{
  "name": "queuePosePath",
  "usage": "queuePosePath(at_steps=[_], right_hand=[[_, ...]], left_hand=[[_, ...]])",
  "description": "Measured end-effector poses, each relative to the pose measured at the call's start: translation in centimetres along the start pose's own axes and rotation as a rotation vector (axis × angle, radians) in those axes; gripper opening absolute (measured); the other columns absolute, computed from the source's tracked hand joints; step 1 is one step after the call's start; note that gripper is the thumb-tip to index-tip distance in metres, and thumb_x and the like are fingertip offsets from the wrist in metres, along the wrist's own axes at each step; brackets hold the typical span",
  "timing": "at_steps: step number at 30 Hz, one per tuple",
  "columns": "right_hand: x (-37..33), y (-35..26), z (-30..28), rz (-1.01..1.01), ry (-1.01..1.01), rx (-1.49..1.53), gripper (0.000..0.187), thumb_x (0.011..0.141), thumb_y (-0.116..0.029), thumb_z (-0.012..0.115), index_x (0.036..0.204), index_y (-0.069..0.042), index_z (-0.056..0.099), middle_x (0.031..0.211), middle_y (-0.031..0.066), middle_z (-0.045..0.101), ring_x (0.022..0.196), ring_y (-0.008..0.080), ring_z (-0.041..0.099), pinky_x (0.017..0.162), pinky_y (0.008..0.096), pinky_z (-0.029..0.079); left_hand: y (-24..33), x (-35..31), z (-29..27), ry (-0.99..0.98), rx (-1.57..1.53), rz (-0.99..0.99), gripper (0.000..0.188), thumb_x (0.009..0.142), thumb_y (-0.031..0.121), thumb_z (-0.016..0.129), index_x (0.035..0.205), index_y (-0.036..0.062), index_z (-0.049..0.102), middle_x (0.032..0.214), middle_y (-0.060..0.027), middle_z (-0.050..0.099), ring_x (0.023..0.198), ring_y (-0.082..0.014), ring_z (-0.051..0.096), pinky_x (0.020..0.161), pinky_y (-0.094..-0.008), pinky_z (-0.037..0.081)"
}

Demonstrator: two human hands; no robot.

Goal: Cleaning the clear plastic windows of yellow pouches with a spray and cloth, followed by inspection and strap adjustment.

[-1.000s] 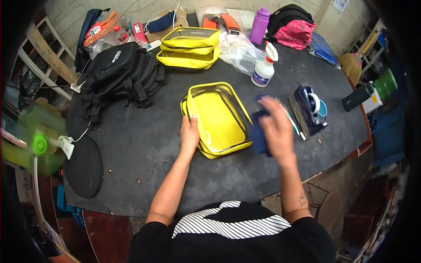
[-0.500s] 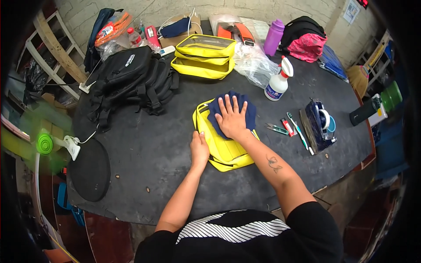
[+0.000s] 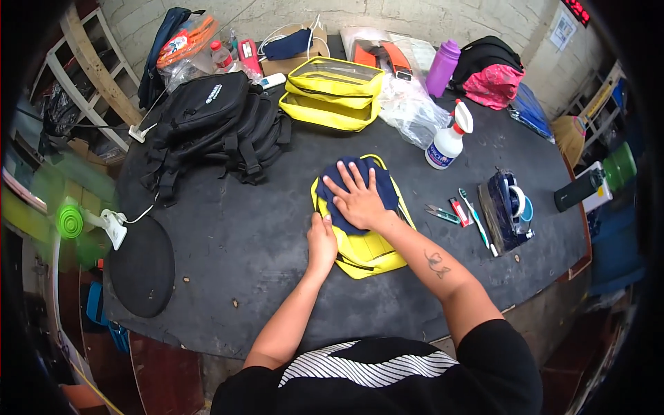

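From the head camera, we saw a person's right hand (image 3: 360, 202) spread open, palm down and fingers fanned, over a navy cloth (image 3: 344, 220) that lay on the clear upper face of a yellow pouch (image 3: 377, 254). The left hand (image 3: 321, 243) gripped the pouch by its left edge, the thumb lying close to the cloth. We found the pouch flat near the middle of a dark table (image 3: 228, 242), its yellow rim showing around the cloth and its lower part uncovered. Just right of it, we noted small snips (image 3: 443, 214), a little red-and-white item (image 3: 459, 211) and a toothbrush (image 3: 476, 220), side by side, next to a navy case (image 3: 503, 214) with rolls of tape (image 3: 519, 200) on it. Beyond the hands, a white spray bottle (image 3: 445, 146) stood upright near a crumpled plastic bag (image 3: 411, 111), with a purple bottle (image 3: 443, 68) behind. We also saw more yellow pouches (image 3: 330, 100) stacked toward the far edge, between the plastic bag and a black backpack (image 3: 207, 124). On the far left, a green fan (image 3: 70, 221) stood near a black disc (image 3: 142, 270), its blades a blur.
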State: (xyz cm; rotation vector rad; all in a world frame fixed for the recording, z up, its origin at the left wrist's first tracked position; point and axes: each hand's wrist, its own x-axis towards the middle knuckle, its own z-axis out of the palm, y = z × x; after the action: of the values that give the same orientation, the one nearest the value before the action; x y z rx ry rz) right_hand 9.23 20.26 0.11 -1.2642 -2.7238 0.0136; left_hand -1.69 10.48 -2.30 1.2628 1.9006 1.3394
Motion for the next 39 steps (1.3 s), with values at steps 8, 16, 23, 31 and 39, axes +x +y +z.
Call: queuePosePath(at_steps=[8, 16, 23, 31, 39], right_hand=[[0.1, 1.4, -0.7, -0.036, 0.09, 0.013, 0.047, 0.094, -0.038, 0.042, 0.141, -0.028, 0.046, 0.157, 0.0138, 0.019, 0.144, 0.0309, 0.02, 0.114, 0.0582, 0.012], [0.4, 0.2, 1.0, 0.416, 0.167, -0.143, 0.062, 0.095, -0.038, 0.04, 0.145, -0.002, 0.033, 0.151, 0.0255, 0.025, 0.141, 0.0402, 0.022, 0.113, 0.0596, 0.012], [-5.7, -5.0, -2.5, 0.282, -0.222, 0.392, 0.068, 0.097, -0.045, 0.034, 0.144, 0.004, 0.03, 0.151, 0.0289, 0.024, 0.142, 0.0423, 0.019, 0.113, 0.0601, 0.011], [-15.1, -2.7, -7.7, -0.141, -0.06, 0.509, 0.064, 0.066, 0.003, 0.057, 0.128, -0.008, 0.054, 0.13, 0.0138, 0.056, 0.13, 0.0273, 0.047, 0.112, 0.048, 0.029], [-19.9, 2.5, -6.0, 0.1, 0.27, 0.574, 0.055, 0.062, 0.008, 0.051, 0.115, -0.004, 0.061, 0.112, 0.0121, 0.063, 0.114, 0.0298, 0.056, 0.113, 0.0493, 0.029]], left_hand=[[1.1, -0.6, -0.4, 0.048, -0.042, -0.056, 0.024, 0.101, 0.019, 0.041, 0.091, -0.0031, 0.044, 0.081, -0.0308, 0.057, 0.08, -0.0513, 0.055, 0.064, -0.05, 0.042], [1.0, -0.7, 0.0, 0.049, -0.019, -0.032, 0.018, 0.099, 0.014, 0.043, 0.092, -0.0027, 0.043, 0.077, -0.0312, 0.057, 0.077, -0.052, 0.055, 0.063, -0.053, 0.04], [0.5, -1.5, 0.4, 0.047, -0.558, -0.073, 0.015, 0.098, 0.016, 0.047, 0.09, 0.0035, 0.046, 0.082, -0.0081, 0.064, 0.073, -0.0162, 0.06, 0.066, -0.0351, 0.049], [0.6, -0.8, 0.3, 0.114, 0.044, 0.019, 0.019, 0.099, 0.015, 0.042, 0.091, -0.0024, 0.042, 0.079, -0.0317, 0.057, 0.081, -0.0529, 0.054, 0.066, -0.0534, 0.04], [1.5, 0.2, -0.3, -0.062, -0.097, -0.167, 0.024, 0.1, 0.017, 0.042, 0.086, -0.0018, 0.045, 0.07, -0.0221, 0.057, 0.071, -0.0388, 0.06, 0.061, -0.0459, 0.046]])
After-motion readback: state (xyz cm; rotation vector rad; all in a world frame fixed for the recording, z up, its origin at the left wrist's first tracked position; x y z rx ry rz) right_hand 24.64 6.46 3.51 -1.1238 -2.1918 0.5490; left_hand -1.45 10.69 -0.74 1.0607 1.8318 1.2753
